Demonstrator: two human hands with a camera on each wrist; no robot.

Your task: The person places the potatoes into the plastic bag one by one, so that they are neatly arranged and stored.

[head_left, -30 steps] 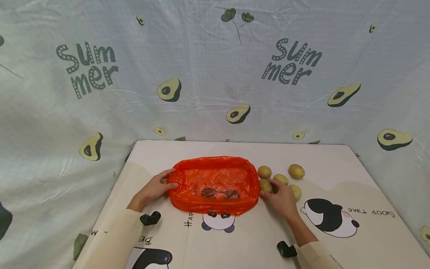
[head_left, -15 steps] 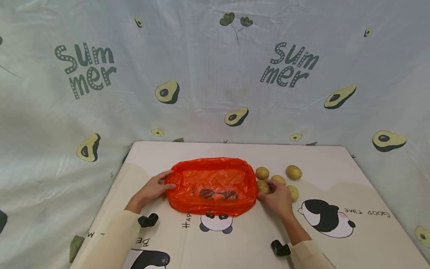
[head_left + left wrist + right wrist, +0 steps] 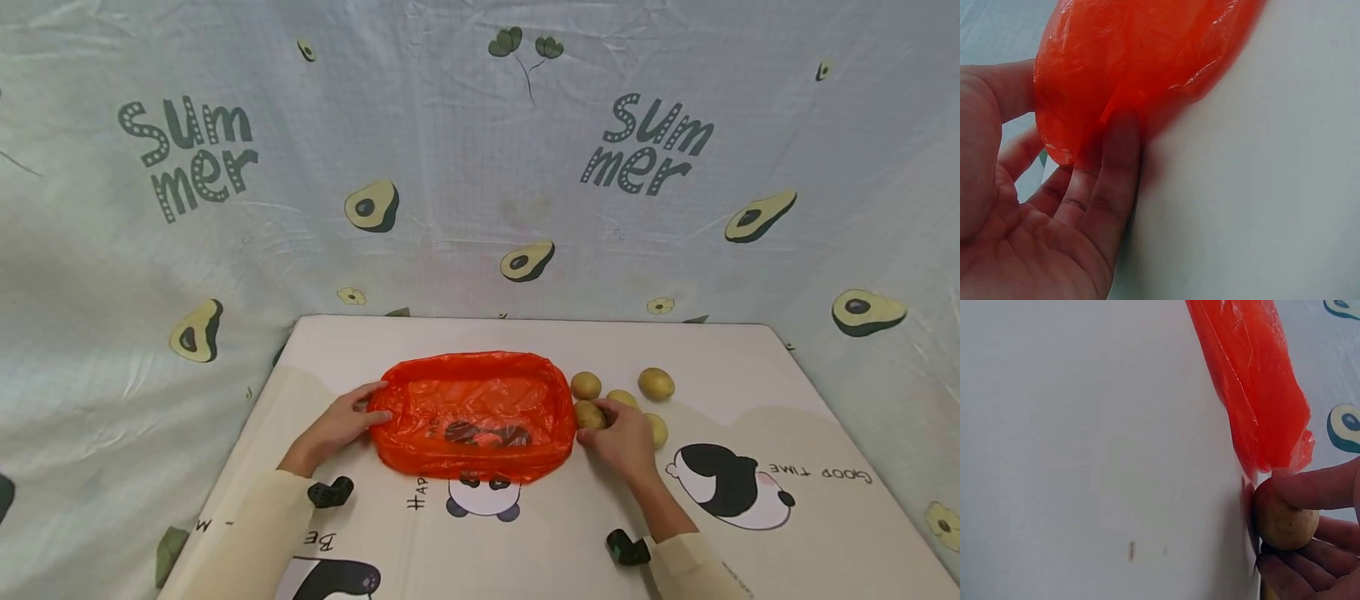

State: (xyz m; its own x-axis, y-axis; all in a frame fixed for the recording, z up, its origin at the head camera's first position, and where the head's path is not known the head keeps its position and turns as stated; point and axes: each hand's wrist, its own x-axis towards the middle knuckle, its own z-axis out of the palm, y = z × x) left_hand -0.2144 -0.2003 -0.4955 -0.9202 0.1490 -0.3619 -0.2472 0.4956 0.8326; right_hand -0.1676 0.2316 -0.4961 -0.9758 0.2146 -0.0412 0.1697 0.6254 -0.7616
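A red see-through plastic bag [image 3: 480, 400] lies spread wide like a shallow tray on the table; whether anything stiff lines it I cannot tell. My left hand [image 3: 341, 427] grips its left end, and in the left wrist view the thumb and fingers sit on either side of the bag's edge [image 3: 1091, 81]. At the right end, my right hand [image 3: 628, 442] holds a potato [image 3: 588, 416]. The right wrist view shows the thumb over that potato [image 3: 1285, 519] and fingers curled beneath it, close against the bag's edge [image 3: 1272, 425].
Several loose potatoes lie around my right hand: one behind it [image 3: 586, 385], one farther back [image 3: 656, 384], and others partly hidden by the fingers. The table [image 3: 540, 542] has a printed cover. A printed cloth [image 3: 450, 125] hangs behind it.
The head view has shifted slightly. Both hands keep their holds on the bag and the potato, which stay practically in place.
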